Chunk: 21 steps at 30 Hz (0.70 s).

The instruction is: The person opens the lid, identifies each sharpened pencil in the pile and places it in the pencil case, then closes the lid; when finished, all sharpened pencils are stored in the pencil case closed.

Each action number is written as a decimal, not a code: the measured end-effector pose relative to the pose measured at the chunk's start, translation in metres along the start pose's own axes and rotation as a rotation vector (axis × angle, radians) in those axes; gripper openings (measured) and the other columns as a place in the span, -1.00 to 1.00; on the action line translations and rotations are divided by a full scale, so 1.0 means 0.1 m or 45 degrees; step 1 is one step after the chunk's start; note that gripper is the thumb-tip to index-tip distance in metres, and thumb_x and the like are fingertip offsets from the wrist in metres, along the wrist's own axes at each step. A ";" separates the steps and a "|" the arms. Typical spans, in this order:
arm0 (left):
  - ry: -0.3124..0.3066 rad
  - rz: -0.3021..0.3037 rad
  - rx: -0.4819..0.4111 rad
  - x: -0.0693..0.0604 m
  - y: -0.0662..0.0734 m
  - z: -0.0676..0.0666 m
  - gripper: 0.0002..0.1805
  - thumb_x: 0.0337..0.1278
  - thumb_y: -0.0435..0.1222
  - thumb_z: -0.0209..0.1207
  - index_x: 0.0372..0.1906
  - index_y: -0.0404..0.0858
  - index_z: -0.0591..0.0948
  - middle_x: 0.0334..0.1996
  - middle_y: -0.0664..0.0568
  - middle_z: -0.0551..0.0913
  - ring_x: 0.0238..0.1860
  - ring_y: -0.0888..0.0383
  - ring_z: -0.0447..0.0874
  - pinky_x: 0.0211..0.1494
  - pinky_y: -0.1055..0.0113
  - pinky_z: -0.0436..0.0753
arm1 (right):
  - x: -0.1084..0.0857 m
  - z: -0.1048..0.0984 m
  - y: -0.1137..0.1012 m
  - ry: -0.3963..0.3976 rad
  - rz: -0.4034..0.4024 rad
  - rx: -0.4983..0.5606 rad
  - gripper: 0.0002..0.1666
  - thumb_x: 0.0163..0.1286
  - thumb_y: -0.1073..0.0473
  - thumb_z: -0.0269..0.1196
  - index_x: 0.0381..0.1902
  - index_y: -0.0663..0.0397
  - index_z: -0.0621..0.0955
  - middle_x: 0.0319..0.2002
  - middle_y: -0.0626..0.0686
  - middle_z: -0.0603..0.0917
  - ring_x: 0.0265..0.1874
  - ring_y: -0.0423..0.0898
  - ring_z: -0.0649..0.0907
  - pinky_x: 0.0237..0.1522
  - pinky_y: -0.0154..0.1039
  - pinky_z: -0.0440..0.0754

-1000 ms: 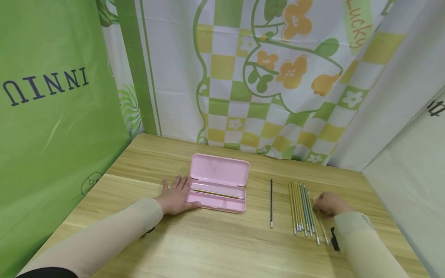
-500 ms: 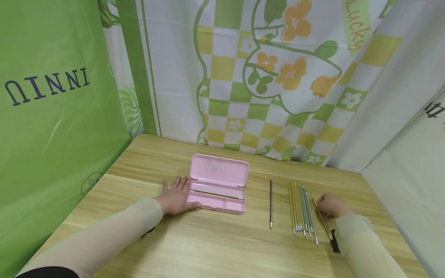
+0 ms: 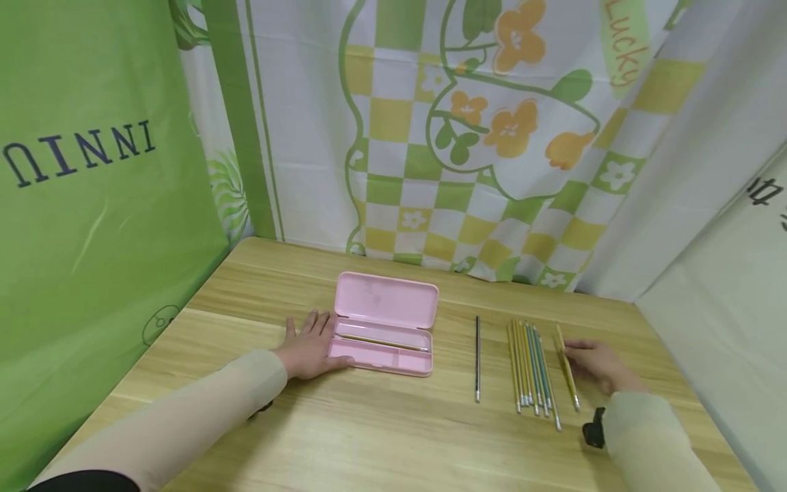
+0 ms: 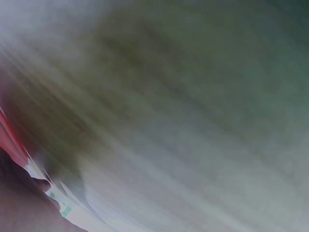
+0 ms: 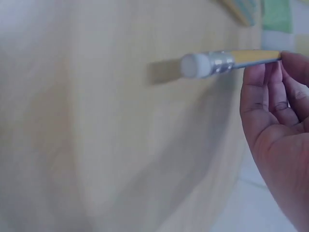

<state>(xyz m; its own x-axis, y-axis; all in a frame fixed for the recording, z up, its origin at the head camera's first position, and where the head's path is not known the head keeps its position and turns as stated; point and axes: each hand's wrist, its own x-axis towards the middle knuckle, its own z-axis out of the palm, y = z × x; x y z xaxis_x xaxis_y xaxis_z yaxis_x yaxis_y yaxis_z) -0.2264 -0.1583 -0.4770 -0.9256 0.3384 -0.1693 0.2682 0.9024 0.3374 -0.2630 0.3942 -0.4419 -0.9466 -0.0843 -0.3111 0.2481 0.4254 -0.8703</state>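
While we watch the right of the frame, one yellow pencil no longer lies against the row of pencils: it slants apart from them, with bench showing between. Our right hand, which covers part of it a second ago, now sits to its right and leaves most of its length in sight. That hand grasps the yellow pencil in a pinch of thumb and fingers; in the right wrist view the white eraser points leftward at the upper middle of the frame, just beside its shadow, though we cannot tell for certain whether the pencil is wholly off the wood. For the work in hand, we judge that singling out this pencil is done, while setting it down anywhere is not. At the centre, our left hand is unchanged, spread and grasping nothing, touching the left side of the pink pencil case and probably steadying it. The case has its lid laid back, and a second pencil lies lengthwise inside, along the divider or in the rear compartment, we cannot tell which. Between case and row, a dark pencil lies alone, untouched. Our left wrist view is too blurred to add much.
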 end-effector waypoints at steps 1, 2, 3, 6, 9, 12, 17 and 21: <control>0.002 -0.002 0.003 0.00 -0.01 0.01 0.23 0.34 0.39 0.02 0.64 -0.46 -0.13 0.61 -0.40 -0.07 0.61 -0.35 -0.28 0.41 -0.51 -0.41 | 0.01 0.01 -0.04 -0.016 -0.017 0.032 -0.39 0.62 0.33 0.05 0.36 0.79 0.19 -0.20 -0.12 0.70 -0.28 -0.30 0.67 -0.20 -0.31 0.70; 0.004 -0.003 0.008 0.00 -0.01 0.01 0.23 0.33 0.39 0.02 0.64 -0.45 -0.13 0.61 -0.40 -0.08 0.61 -0.34 -0.28 0.41 -0.51 -0.41 | 0.02 0.03 -0.09 -0.038 -0.039 0.071 -0.37 0.63 0.33 0.04 0.38 0.78 0.14 -0.18 -0.15 0.70 -0.26 -0.32 0.67 -0.18 -0.32 0.69; 0.006 -0.005 0.013 0.00 -0.02 0.02 0.23 0.33 0.40 0.02 0.64 -0.45 -0.13 0.61 -0.40 -0.08 0.61 -0.34 -0.29 0.41 -0.51 -0.41 | 0.04 0.05 -0.14 -0.058 -0.059 0.104 -0.34 0.63 0.32 0.04 0.41 0.77 0.11 -0.18 -0.19 0.69 -0.24 -0.35 0.67 -0.16 -0.35 0.68; 0.000 -0.018 0.033 0.01 -0.04 0.04 0.23 0.33 0.40 0.01 0.64 -0.44 -0.14 0.62 -0.38 -0.09 0.62 -0.33 -0.31 0.41 -0.51 -0.41 | 0.10 0.15 -0.30 -0.128 -0.100 0.252 -0.30 0.64 0.30 0.05 0.46 0.71 0.06 -0.19 -0.24 0.69 -0.19 -0.37 0.68 -0.11 -0.36 0.67; 0.003 -0.018 0.030 0.03 -0.05 0.06 0.24 0.32 0.41 0.02 0.64 -0.44 -0.14 0.62 -0.38 -0.10 0.62 -0.33 -0.31 0.40 -0.51 -0.42 | 0.15 0.28 -0.46 -0.170 -0.130 0.367 -0.37 0.64 0.30 0.07 0.46 0.61 0.18 -0.18 -0.22 0.70 -0.17 -0.34 0.70 -0.08 -0.35 0.67; 0.008 -0.014 0.030 0.04 -0.03 0.05 0.24 0.31 0.43 0.00 0.64 -0.43 -0.13 0.62 -0.38 -0.10 0.62 -0.32 -0.31 0.40 -0.51 -0.42 | 0.20 0.42 -0.60 -0.196 -0.154 0.445 -0.51 0.63 0.31 0.09 0.38 0.47 0.31 -0.16 -0.16 0.70 -0.16 -0.29 0.71 -0.05 -0.33 0.68; 0.015 -0.024 0.047 0.03 -0.02 0.04 0.24 0.30 0.42 0.01 0.65 -0.42 -0.11 0.62 -0.37 -0.08 0.62 -0.32 -0.29 0.40 -0.52 -0.39 | 0.29 0.69 -0.81 -0.262 -0.209 0.425 -0.53 0.64 0.32 0.07 0.37 0.49 0.32 -0.13 -0.12 0.69 -0.15 -0.27 0.70 -0.01 -0.29 0.67; 0.019 -0.016 0.041 0.02 -0.01 0.02 0.24 0.31 0.41 0.02 0.64 -0.44 -0.11 0.62 -0.39 -0.09 0.62 -0.33 -0.29 0.40 -0.51 -0.41 | 0.34 0.91 -0.98 -0.297 -0.257 0.336 -0.44 0.64 0.31 0.06 0.43 0.57 0.25 -0.11 -0.11 0.65 -0.11 -0.27 0.66 0.02 -0.32 0.65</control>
<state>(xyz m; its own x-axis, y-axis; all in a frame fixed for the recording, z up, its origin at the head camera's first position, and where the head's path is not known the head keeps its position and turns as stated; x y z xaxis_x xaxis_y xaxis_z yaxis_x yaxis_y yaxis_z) -0.2282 -0.1580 -0.4797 -0.9328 0.3231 -0.1599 0.2644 0.9147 0.3056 -0.3004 0.2680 -0.4016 -0.9172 -0.3576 -0.1756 0.1350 0.1358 -0.9815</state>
